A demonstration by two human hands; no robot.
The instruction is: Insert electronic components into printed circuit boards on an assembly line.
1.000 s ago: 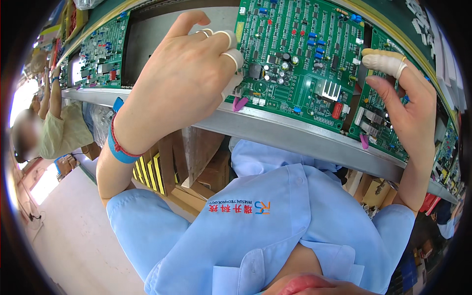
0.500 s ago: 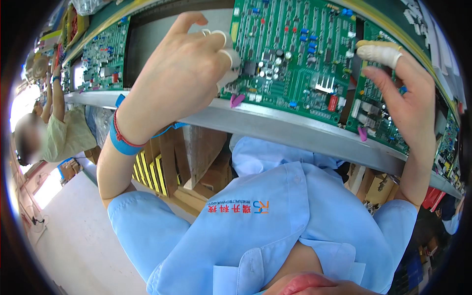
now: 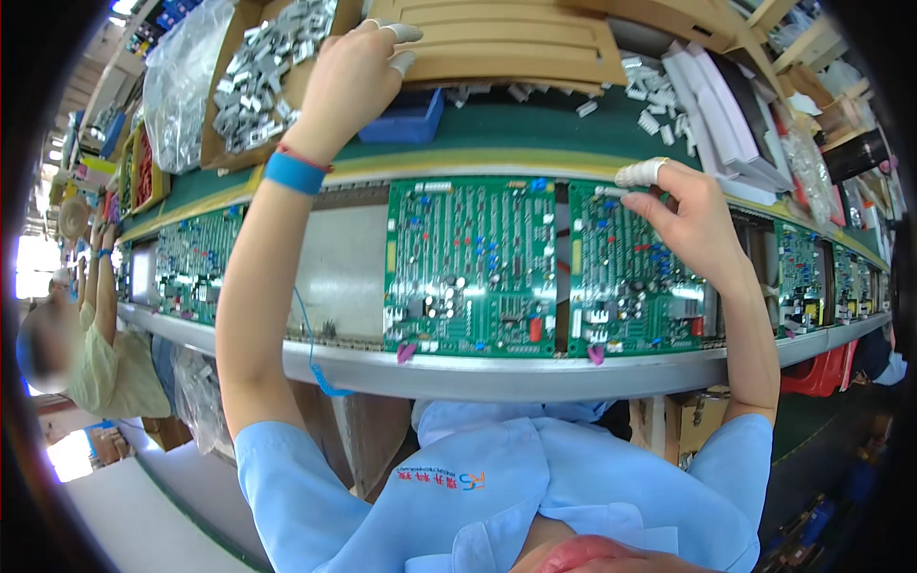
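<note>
My left hand [image 3: 355,84] is stretched over the far side of the bench, beside a tan cardboard sheet [image 3: 506,43]. Two white-capped fingers stand apart, with nothing visible between them. Below that arm runs a metal rail [image 3: 458,377] bearing green circuit boards, one a middle board [image 3: 468,234] dotted with small parts. My right hand [image 3: 695,218] rests over the far edge of the board to its right [image 3: 621,277]. Its thumb and white-capped forefinger close at the end of a white connector [image 3: 609,192] there. The other right fingers are partly hidden.
A carton of silver metal pieces [image 3: 263,81] stands at the far left, a blue bin [image 3: 406,119] beside it. Loose metal pieces [image 3: 659,100] and white folders [image 3: 731,115] lie at the far right. Purple clips [image 3: 406,353] sit along the rail. A co-worker [image 3: 124,358] is at left.
My left hand has left the middle board and reached away to the cardboard. My right thumb and forefinger have come closer together at the right board's far edge. The view takes in more bench.
</note>
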